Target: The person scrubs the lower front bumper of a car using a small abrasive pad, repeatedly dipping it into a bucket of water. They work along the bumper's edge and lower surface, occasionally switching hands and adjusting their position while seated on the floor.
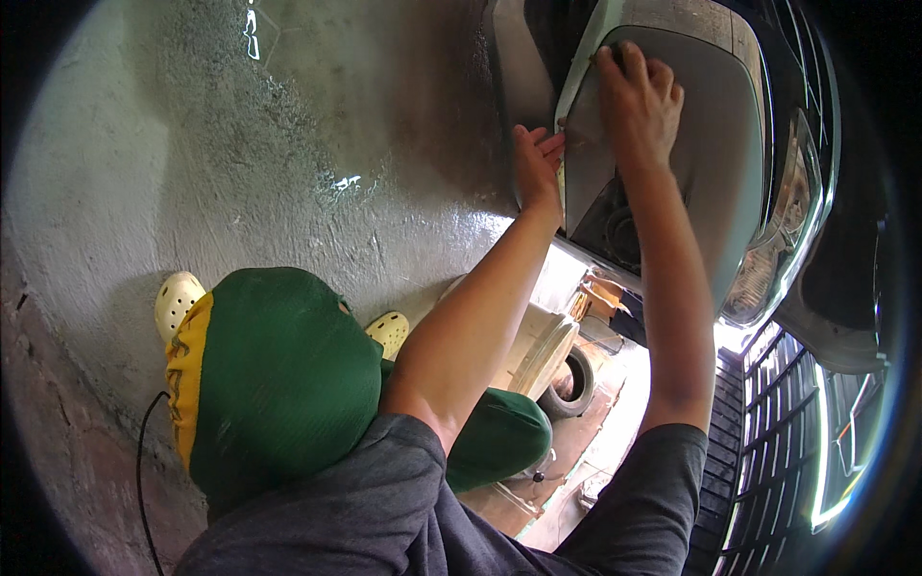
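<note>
Both my arms stretch out to a smooth grey panel (pixel 691 115) at the front of a dark car. Near the panel's upper left corner, my right hand (pixel 641 101) rests with its fingers bent in against the surface. Whatever its fingertips may hold is too small to make out. My left hand (pixel 538 171) is at the panel's left edge, fingers apart and palm turned partly up, with nothing visible in it. A dark recess with a round part (pixel 619 230) sits low in the panel, partly hidden by my right forearm.
A clear headlight (pixel 776 235) is to the panel's right. Below the car stand a pale bucket (pixel 547 350) and a black tyre (pixel 573 384). Dark slatted bars (pixel 768 422) rise at the lower right. A black cable (pixel 142 480) runs along the lower left. The concrete floor (pixel 288 144) has wet-looking patches.
</note>
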`<state>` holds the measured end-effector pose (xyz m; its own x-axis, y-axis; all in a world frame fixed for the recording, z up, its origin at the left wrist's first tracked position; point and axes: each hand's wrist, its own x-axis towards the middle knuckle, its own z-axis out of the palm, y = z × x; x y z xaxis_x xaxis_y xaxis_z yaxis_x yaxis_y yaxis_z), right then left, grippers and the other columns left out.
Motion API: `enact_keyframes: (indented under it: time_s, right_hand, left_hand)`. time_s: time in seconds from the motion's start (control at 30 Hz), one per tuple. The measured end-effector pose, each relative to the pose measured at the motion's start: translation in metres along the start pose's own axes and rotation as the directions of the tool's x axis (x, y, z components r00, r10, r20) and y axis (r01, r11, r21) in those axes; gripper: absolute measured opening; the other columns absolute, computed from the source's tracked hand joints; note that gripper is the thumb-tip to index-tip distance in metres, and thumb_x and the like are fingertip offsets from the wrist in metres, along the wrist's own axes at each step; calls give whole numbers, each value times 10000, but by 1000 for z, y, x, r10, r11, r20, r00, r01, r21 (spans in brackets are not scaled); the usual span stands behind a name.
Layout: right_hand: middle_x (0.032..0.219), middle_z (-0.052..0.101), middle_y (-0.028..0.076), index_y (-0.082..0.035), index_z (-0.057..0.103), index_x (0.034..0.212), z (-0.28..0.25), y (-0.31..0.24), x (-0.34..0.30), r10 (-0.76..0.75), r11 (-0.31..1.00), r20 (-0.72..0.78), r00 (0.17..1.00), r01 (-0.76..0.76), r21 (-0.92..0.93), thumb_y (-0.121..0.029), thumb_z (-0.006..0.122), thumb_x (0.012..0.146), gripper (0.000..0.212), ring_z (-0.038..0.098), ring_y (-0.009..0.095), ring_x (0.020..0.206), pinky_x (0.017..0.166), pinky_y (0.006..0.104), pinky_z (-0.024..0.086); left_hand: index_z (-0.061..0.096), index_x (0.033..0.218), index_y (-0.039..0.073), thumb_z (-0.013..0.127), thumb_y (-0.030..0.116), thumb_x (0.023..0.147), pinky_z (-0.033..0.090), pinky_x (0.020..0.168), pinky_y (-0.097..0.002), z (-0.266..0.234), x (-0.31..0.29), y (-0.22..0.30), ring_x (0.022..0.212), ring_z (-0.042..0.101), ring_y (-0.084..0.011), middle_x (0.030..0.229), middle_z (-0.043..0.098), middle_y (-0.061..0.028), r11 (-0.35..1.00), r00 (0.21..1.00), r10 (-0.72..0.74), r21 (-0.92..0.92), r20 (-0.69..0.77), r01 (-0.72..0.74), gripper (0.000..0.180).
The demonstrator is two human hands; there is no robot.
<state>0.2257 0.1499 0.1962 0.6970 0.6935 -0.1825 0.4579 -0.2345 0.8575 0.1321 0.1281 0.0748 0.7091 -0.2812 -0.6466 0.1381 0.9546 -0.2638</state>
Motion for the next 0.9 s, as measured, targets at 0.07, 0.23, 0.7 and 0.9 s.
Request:
enact_keyframes:
  time_s: [0.07,0.23,0.7,0.9]
  right_hand:
    - [1293,597,-28,-257,681,1260,13,-13,-17,-29,999,-17,999,30,37,-196,692,839,426,582,255,1106,849,439,523]
    - [1281,616,-40,-232,691,1232,5,-12,-14,-124,989,73,990,117,93,-201,697,842,392,591,235,1145,878,446,512]
    - [1427,573,-24,-223,661,1356,-19,16,15,-142,989,67,988,140,40,-199,607,910,449,556,231,1252,1014,468,479]
    - [1414,577,-34,-231,653,1352,5,-10,-66,-297,954,257,920,274,123,-193,604,901,455,559,237,1244,1034,465,457]
  left_hand:
    - [451,1481,1,304,735,1050,385,1081,-426,-3,9,1,1186,627,-300,1271,686,-213,999,1000,6,34,16,-6,863]
    - [443,1478,-3,289,735,1052,373,1093,-441,-5,10,2,1183,633,-313,1247,692,-231,999,999,-7,50,53,4,866]
    - [486,1410,23,321,637,1083,406,1034,-426,-10,24,-2,1045,675,-287,1126,735,-188,999,1000,16,49,17,-17,715]
    - [474,1424,17,329,629,1081,397,1046,-452,-6,14,6,1080,664,-296,1124,729,-193,997,998,-56,53,21,54,716]
